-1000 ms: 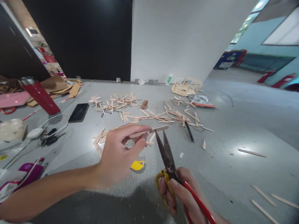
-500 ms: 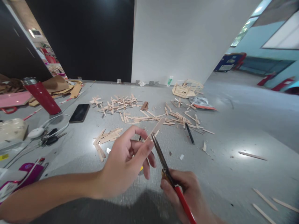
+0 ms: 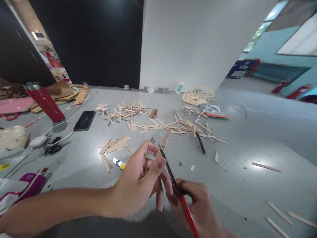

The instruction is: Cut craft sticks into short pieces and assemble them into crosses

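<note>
Scissors touch a stick; the flask stands capped.

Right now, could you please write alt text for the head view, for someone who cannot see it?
A person's left hand holds a wooden stick at the tips of scissors gripped in the right hand. Beyond them, loose sticks lie scattered over a grey surface, with a small wooden frame at the back and a phone and red bottle to the left.
</note>
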The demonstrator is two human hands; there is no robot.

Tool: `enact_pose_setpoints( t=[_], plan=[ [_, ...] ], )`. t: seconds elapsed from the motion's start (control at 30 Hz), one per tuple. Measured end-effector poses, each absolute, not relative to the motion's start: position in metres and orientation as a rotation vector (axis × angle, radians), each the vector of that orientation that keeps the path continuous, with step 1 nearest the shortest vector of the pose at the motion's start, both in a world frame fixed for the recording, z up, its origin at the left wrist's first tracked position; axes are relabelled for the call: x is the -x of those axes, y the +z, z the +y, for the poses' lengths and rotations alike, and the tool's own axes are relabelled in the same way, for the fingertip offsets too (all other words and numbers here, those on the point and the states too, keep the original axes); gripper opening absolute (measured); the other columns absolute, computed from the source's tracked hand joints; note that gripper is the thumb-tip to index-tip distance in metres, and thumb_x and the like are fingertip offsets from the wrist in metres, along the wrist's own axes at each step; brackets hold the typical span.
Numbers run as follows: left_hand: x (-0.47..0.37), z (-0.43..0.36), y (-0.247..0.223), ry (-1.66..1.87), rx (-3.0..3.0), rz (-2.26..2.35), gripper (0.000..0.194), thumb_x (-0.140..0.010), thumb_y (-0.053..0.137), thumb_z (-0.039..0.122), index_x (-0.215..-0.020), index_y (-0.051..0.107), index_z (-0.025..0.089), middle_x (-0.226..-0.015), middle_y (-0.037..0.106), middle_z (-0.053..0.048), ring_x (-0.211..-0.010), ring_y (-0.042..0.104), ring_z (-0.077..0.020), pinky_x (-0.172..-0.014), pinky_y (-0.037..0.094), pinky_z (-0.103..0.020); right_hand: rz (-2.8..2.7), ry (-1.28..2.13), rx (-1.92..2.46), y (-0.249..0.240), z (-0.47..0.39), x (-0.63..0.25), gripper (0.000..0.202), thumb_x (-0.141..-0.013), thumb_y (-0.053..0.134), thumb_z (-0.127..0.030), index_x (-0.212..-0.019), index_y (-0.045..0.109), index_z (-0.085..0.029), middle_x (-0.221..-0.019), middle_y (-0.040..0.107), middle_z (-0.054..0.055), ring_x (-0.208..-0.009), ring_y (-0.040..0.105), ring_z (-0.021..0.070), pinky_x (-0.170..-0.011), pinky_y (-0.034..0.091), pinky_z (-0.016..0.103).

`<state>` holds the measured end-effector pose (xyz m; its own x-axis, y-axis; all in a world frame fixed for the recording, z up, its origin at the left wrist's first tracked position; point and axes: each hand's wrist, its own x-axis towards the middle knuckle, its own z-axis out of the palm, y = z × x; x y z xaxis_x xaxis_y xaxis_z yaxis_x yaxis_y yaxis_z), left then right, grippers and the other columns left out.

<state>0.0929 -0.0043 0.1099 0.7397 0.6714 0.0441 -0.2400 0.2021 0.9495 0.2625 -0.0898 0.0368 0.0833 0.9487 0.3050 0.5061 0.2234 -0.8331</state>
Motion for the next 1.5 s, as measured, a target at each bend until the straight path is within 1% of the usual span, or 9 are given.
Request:
enact_pose_setpoints(
  t=[0.23,0.4,0.53,0.73,0.9,1.13,1.2,1.33,1.5],
  plan=[
    [-0.092,0.020,0.110,1.067,-1.330,0.693,0.038,-0.103,0.061,0.057,-0.100,0.041,0.025,-0.063,0.071,0.005,-0.038,0.057,-0.0088,-0.041,0.043,-0.017,-1.695,0.449,1.860,0.050,-0.073,-0.274,0.039,-0.095,0.062,-0.048,-0.065,0.056,-0.024,-0.057,0.061,0.002,-0.050,0.051,0.0172,-0.052,0.036,0.029],
    [-0.093,0.041,0.110,1.106,-1.410,0.711,0.031,-0.105,0.059,0.051,-0.107,0.046,0.023,-0.062,0.072,0.003,-0.036,0.057,-0.0096,-0.038,0.039,-0.017,-1.813,0.296,2.318,0.055,-0.056,-0.303,0.020,-0.088,0.068,-0.035,-0.073,0.070,-0.022,-0.077,0.080,0.016,-0.070,0.075,0.0314,-0.059,0.042,0.033],
    [-0.083,0.046,0.118,1.212,-1.461,0.750,0.026,-0.106,0.057,0.045,-0.111,0.047,0.022,-0.062,0.071,0.003,-0.037,0.058,-0.0102,-0.037,0.041,-0.017,-1.976,0.227,2.434,0.049,-0.054,-0.330,0.019,-0.094,0.061,-0.027,-0.081,0.072,-0.020,-0.090,0.082,0.019,-0.084,0.079,0.0355,-0.063,0.046,0.034],
    [-0.041,0.046,0.117,1.335,-1.526,0.928,0.027,-0.102,0.063,0.047,-0.107,0.052,0.022,-0.058,0.067,0.003,-0.034,0.054,-0.0092,-0.035,0.041,-0.017,-2.150,0.138,2.402,0.034,-0.047,-0.357,0.019,-0.094,0.060,-0.030,-0.079,0.067,-0.020,-0.083,0.079,0.018,-0.078,0.077,0.0339,-0.062,0.043,0.035],
    [-0.013,0.049,0.105,1.370,-1.433,1.035,0.035,-0.100,0.064,0.054,-0.105,0.051,0.022,-0.057,0.069,0.003,-0.033,0.054,-0.0104,-0.032,0.037,-0.018,-2.271,0.200,2.480,0.039,-0.038,-0.368,0.005,-0.087,0.068,-0.018,-0.083,0.068,-0.019,-0.083,0.076,0.014,-0.079,0.076,0.0333,-0.063,0.038,0.034],
    [0.003,0.066,0.101,1.552,-1.262,1.092,0.035,-0.099,0.066,0.053,-0.105,0.047,0.023,-0.055,0.068,0.006,-0.034,0.053,-0.0103,-0.036,0.035,-0.018,-2.274,0.276,1.972,0.073,-0.008,-0.314,0.030,-0.099,0.047,-0.013,-0.081,0.069,-0.023,-0.087,0.075,0.013,-0.078,0.071,0.0288,-0.070,0.043,0.037],
    [0.004,0.069,0.101,1.620,-1.186,1.083,0.036,-0.098,0.069,0.054,-0.103,0.047,0.025,-0.052,0.064,0.008,-0.033,0.050,-0.0097,-0.035,0.033,-0.018,-2.328,0.380,1.744,0.077,0.008,-0.287,0.033,-0.106,0.040,-0.016,-0.095,0.071,-0.022,-0.098,0.076,0.013,-0.086,0.072,0.0267,-0.079,0.048,0.036],
    [0.006,0.070,0.103,1.687,-1.079,1.078,0.039,-0.096,0.072,0.054,-0.097,0.045,0.026,-0.048,0.057,0.011,-0.034,0.043,-0.0091,-0.037,0.032,-0.018,-2.646,0.438,1.559,0.075,0.045,-0.235,0.042,-0.098,0.038,0.002,-0.125,0.069,-0.009,-0.127,0.073,0.021,-0.117,0.071,0.0285,-0.098,0.051,0.037],
    [0.004,0.069,0.099,1.626,-1.108,1.090,0.036,-0.099,0.068,0.053,-0.098,0.043,0.027,-0.049,0.056,0.012,-0.036,0.042,-0.0092,-0.038,0.033,-0.017,-2.877,0.423,1.318,0.065,0.078,-0.197,0.066,-0.097,0.040,0.007,-0.160,0.042,-0.010,-0.172,0.038,0.018,-0.158,0.036,0.0274,-0.125,0.035,0.042]
  ],
)
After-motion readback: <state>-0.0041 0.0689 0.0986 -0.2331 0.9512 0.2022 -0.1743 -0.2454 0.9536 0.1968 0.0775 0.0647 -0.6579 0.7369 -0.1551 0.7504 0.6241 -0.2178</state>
